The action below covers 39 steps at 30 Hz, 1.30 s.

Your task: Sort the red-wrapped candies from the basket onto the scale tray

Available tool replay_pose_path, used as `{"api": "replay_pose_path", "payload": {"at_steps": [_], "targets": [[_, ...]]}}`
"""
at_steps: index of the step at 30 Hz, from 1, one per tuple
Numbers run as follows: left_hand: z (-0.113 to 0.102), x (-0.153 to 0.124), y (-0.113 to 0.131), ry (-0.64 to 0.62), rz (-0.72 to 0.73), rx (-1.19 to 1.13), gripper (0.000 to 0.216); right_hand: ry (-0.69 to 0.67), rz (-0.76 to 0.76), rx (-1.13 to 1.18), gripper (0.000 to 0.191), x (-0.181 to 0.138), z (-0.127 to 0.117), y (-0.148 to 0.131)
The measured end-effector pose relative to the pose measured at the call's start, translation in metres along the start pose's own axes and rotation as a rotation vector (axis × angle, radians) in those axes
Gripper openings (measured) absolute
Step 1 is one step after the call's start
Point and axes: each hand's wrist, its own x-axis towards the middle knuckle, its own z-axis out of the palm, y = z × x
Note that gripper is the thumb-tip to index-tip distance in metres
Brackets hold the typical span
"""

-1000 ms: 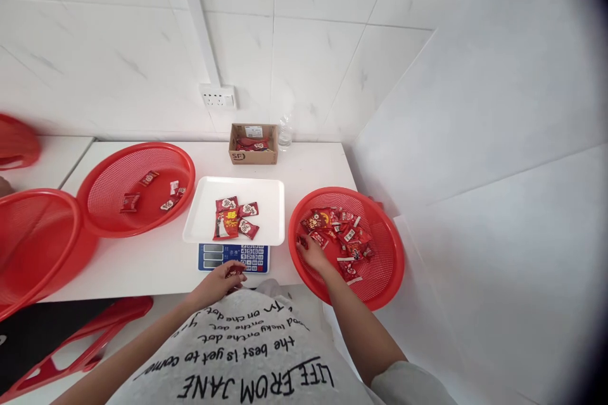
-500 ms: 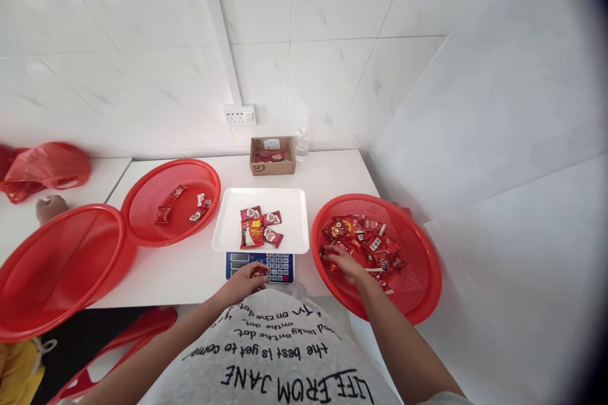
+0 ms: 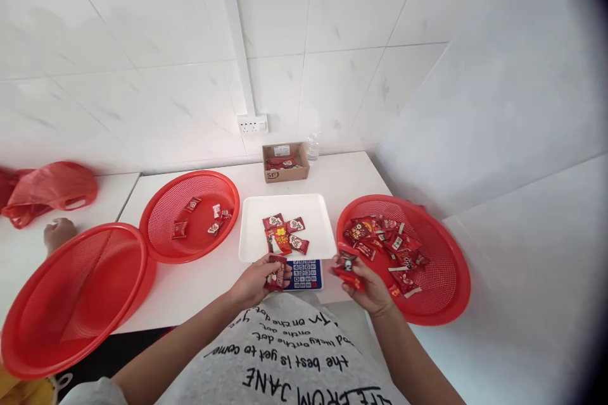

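Observation:
My left hand (image 3: 256, 280) is closed on a dark red snack packet (image 3: 276, 272), held over the left part of the scale's blue keypad (image 3: 306, 275). My right hand (image 3: 370, 291) grips red snack packets (image 3: 348, 266) at the left rim of the right basket; how many I cannot tell. Between and beyond the hands, a white tray (image 3: 251, 228) sits on the scale with several red packets (image 3: 297, 243) on it. The red basket (image 3: 453, 272) at the right holds a pile of red packets (image 3: 399, 240).
A red basket (image 3: 161, 193) with a few packets stands left of the tray, and another red basket (image 3: 28, 278) nearer the left edge. Behind the tray is a cardboard box (image 3: 287, 174) of packets. Another person's hand (image 3: 59, 234) rests beside a red plastic bag (image 3: 57, 186).
My right hand has lifted from inside the right basket to its left rim, now with packets in it. My left hand has raised its packet slightly. The view has shifted a little.

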Motion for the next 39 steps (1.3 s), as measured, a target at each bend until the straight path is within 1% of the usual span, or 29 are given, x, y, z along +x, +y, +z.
{"api": "replay_pose_path", "payload": {"at_steps": [2, 4, 6, 8, 10, 11, 14, 16, 17, 18, 20, 21, 22, 24, 25, 26, 27, 28, 29, 30, 32, 33, 34, 35, 37, 39], "targets": [[0.001, -0.004, 0.007, -0.046, 0.027, -0.085, 0.012, -0.142, 0.037, -0.012, 0.042, 0.009, 0.028, 0.020], [0.000, -0.006, 0.011, -0.098, 0.070, -0.140, 0.014, -0.242, 0.083, -0.056, 0.050, 0.018, 0.054, 0.038], [-0.003, -0.007, 0.013, -0.147, 0.124, -0.105, 0.015, -0.292, 0.124, -0.104, 0.057, 0.027, 0.075, 0.053], [-0.008, -0.008, 0.013, -0.188, 0.143, 0.008, 0.017, -0.312, 0.170, -0.154, 0.064, 0.035, 0.091, 0.066], [-0.013, -0.010, 0.012, -0.208, 0.136, 0.183, 0.020, -0.312, 0.217, -0.204, 0.066, 0.042, 0.102, 0.077], [-0.016, -0.011, 0.012, -0.211, 0.144, 0.281, 0.024, -0.301, 0.235, -0.225, 0.063, 0.045, 0.106, 0.081], [-0.027, -0.010, 0.013, -0.201, 0.267, 0.522, 0.038, -0.224, 0.267, -0.254, 0.052, 0.050, 0.117, 0.088], [-0.046, -0.008, 0.019, -0.135, 0.373, 0.641, 0.047, -0.151, 0.256, -0.261, 0.048, 0.050, 0.123, 0.085], [-0.061, -0.006, 0.024, -0.077, 0.425, 0.712, 0.050, -0.107, 0.231, -0.259, 0.047, 0.048, 0.124, 0.081], [-0.081, -0.004, 0.031, 0.027, 0.490, 0.821, 0.050, -0.056, 0.197, -0.253, 0.045, 0.046, 0.124, 0.075], [-0.133, -0.004, 0.049, 0.253, 0.620, 1.144, 0.048, 0.065, 0.106, -0.220, 0.041, 0.040, 0.117, 0.061], [-0.164, -0.006, 0.059, 0.386, 0.648, 1.314, 0.051, 0.134, 0.063, -0.197, 0.039, 0.036, 0.110, 0.054], [-0.196, -0.010, 0.068, 0.497, 0.642, 1.483, 0.055, 0.205, 0.027, -0.172, 0.038, 0.033, 0.102, 0.046], [-0.258, -0.022, 0.083, 0.659, 0.540, 1.754, 0.062, 0.373, -0.042, -0.122, 0.037, 0.025, 0.080, 0.031], [-0.284, -0.029, 0.088, 0.713, 0.467, 1.846, 0.065, 0.464, -0.068, -0.097, 0.036, 0.021, 0.069, 0.024], [-0.305, -0.036, 0.091, 0.758, 0.393, 1.908, 0.068, 0.532, -0.104, -0.070, 0.036, 0.018, 0.057, 0.018], [-0.321, -0.041, 0.092, 0.780, 0.331, 1.950, 0.070, 0.588, -0.145, -0.044, 0.036, 0.015, 0.046, 0.012], [-0.332, -0.045, 0.092, 0.779, 0.315, 1.991, 0.072, 0.643, -0.171, -0.028, 0.036, 0.012, 0.036, 0.007], [-0.338, -0.047, 0.092, 0.759, 0.324, 2.033, 0.073, 0.696, -0.211, -0.011, 0.036, 0.010, 0.027, 0.003], [-0.340, -0.047, 0.092, 0.708, 0.358, 2.076, 0.075, 0.742, -0.262, 0.008, 0.035, 0.008, 0.020, -0.001], [-0.337, -0.042, 0.094, 0.549, 0.442, 2.145, 0.076, 0.821, -0.344, 0.056, 0.033, 0.006, 0.008, -0.005], [-0.334, -0.038, 0.096, 0.465, 0.460, 2.157, 0.075, 0.851, -0.372, 0.081, 0.031, 0.006, 0.003, -0.007], [-0.331, -0.034, 0.099, 0.397, 0.455, 2.152, 0.073, 0.879, -0.389, 0.103, 0.029, 0.006, -0.002, -0.007], [-0.328, -0.030, 0.103, 0.355, 0.429, 2.133, 0.069, 0.903, -0.401, 0.121, 0.028, 0.007, -0.006, -0.006], [-0.327, -0.024, 0.114, 0.355, 0.348, 2.079, 0.060, 0.938, -0.416, 0.134, 0.027, 0.009, -0.014, -0.004], [-0.331, -0.022, 0.124, 0.400, 0.280, 2.032, 0.054, 0.949, -0.433, 0.109, 0.028, 0.011, -0.021, -0.001]]}}
